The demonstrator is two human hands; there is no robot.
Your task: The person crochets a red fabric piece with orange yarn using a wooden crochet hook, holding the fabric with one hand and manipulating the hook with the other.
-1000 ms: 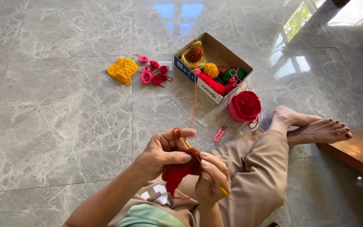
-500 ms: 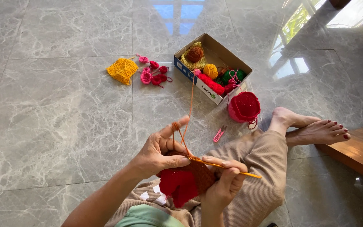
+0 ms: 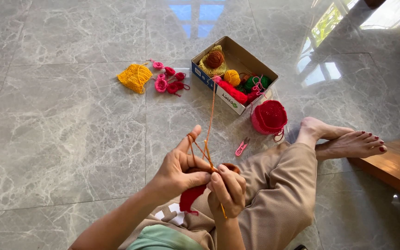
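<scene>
Left hand [image 3: 178, 172] pinches red crochet [image 3: 191, 196], yarn [image 3: 210, 115] looped over its forefinger; right hand [image 3: 228, 187] grips hook [image 3: 222, 212]. Slack yarn could drop a stitch.

The left hand [image 3: 179, 169] pinched a red crochet piece [image 3: 191, 196], with orange yarn [image 3: 209, 120] looped over its raised forefinger and running up to the cardboard box [image 3: 251, 58] of yarn balls. The right hand [image 3: 228, 190] gripped a crochet hook [image 3: 223, 214] against the work. On the grey marble floor [image 3: 61, 139] lay a yellow crocheted piece [image 3: 135, 77], small pink pieces [image 3: 167, 81], a red crocheted basket [image 3: 269, 117] and a pink clip [image 3: 241, 147].
</scene>
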